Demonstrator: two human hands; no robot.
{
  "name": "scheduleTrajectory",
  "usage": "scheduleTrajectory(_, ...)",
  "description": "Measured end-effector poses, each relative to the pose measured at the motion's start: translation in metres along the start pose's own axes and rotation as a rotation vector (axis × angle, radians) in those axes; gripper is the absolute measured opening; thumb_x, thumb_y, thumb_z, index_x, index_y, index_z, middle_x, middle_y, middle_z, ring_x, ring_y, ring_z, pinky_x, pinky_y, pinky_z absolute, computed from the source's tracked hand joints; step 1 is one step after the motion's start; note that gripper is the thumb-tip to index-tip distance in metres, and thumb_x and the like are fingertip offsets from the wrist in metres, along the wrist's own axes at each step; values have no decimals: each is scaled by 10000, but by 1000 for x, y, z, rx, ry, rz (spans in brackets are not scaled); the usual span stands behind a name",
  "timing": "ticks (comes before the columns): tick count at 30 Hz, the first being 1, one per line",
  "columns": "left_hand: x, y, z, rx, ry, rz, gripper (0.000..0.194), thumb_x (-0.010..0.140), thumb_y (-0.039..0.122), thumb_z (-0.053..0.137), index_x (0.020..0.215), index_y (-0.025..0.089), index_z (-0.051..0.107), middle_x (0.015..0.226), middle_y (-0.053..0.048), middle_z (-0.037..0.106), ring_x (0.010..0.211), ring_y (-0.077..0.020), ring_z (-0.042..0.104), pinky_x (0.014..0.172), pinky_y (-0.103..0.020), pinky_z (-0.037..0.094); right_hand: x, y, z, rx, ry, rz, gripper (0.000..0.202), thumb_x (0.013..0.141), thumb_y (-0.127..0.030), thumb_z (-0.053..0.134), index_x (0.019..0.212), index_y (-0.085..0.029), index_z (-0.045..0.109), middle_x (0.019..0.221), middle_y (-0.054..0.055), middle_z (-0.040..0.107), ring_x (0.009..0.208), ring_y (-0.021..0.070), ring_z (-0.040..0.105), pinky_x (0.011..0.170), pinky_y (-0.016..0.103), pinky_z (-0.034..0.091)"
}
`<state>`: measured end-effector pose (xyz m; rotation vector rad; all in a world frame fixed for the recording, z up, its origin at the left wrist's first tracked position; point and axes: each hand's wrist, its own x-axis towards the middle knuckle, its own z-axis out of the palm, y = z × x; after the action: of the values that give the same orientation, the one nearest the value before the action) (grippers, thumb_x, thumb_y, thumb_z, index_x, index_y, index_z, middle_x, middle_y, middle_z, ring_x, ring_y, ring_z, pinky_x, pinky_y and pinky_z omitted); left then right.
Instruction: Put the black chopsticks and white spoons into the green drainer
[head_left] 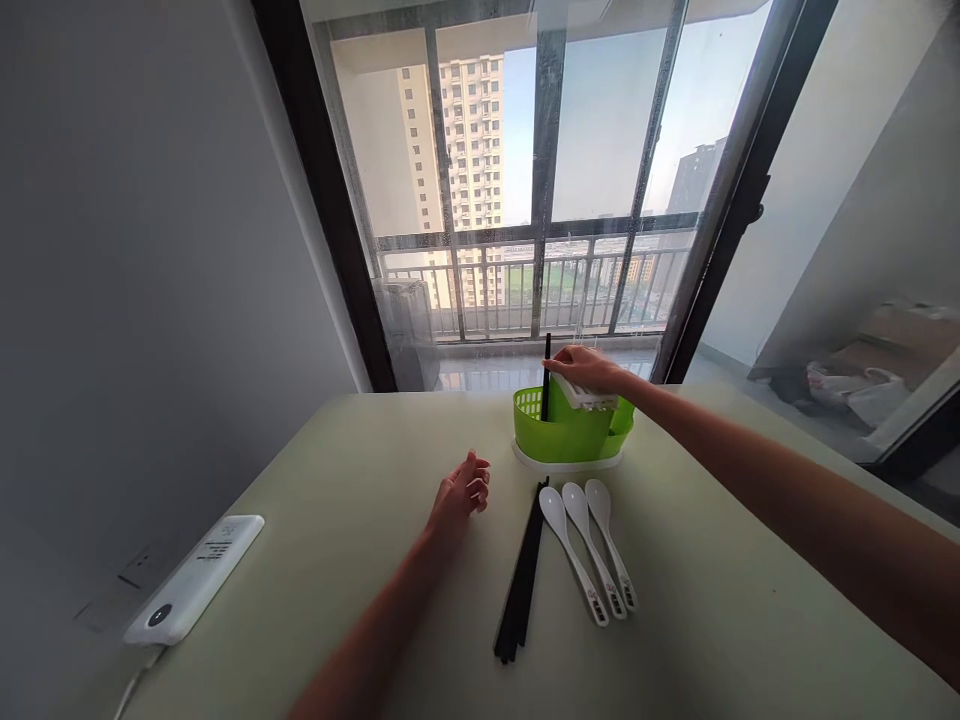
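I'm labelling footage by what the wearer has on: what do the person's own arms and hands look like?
Both the left hand and right hand are ungloved. The forearms show no sleeves as far as the picture reaches, and no watch or bracelet is visible. Any rings are too small to tell.

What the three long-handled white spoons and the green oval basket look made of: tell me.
Spoons: perhaps melamine or ceramic; smooth, glossy white with printed handle ends. Basket: likely moulded plastic; smooth, evenly green, with a grid of holes in its wall.
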<state>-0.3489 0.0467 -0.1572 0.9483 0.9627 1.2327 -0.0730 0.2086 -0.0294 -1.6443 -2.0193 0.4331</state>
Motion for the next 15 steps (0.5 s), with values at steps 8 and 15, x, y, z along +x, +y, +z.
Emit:
scheduleTrajectory(8,-2,1,2,209,-67,44,520,812,659,696,939,158,639,797,11,507,555,-64,431,497,-225,335,-12,-13,-3,4,77,55,387,917,-530,652,989,-158,732,1014,155,767,969,292,705,791,342,517)
scheduleTrajectory(15,-11,-10,11,555,-137,166,388,842,580,691,846,192,672,670,18,554,560,-105,438,548,-249,344,-92,-37,-10,114,394,-77,376,999,-425,479,1264,-187,599,1389,150,616,1210,286,613,979,398,490)
